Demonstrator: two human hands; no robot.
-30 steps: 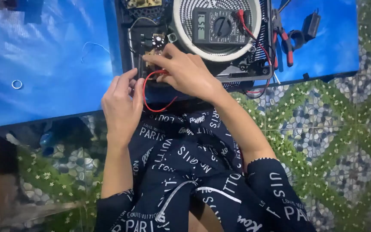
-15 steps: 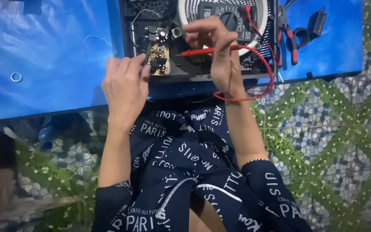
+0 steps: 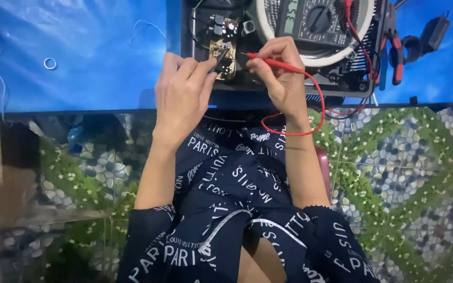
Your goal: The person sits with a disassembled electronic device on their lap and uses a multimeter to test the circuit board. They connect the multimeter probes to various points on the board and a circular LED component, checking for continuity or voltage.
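Observation:
My right hand point(image 3: 281, 73) grips a red test probe point(image 3: 268, 59) whose tip points left at a small circuit board point(image 3: 222, 50) inside an opened black appliance point(image 3: 268, 78). Its red lead point(image 3: 318, 105) loops down past my wrist. My left hand point(image 3: 184, 94) pinches a thin dark probe point(image 3: 220, 56) with its tip on the same board. A dark multimeter point(image 3: 313, 20) rests on the round white coil ring point(image 3: 342, 50) of the appliance, just beyond my right hand.
The appliance sits on a blue table cover point(image 3: 79, 57). Red-handled pliers point(image 3: 396, 50) and a black clamp-like tool point(image 3: 425, 36) lie to the right. A small metal ring point(image 3: 50, 63) and thin wire point(image 3: 148, 26) lie to the left. Patterned pebble floor point(image 3: 405, 173) below.
My right hand picked the red probe up from near the table edge and brought its tip to the board. My left hand moved up and now holds a dark probe there.

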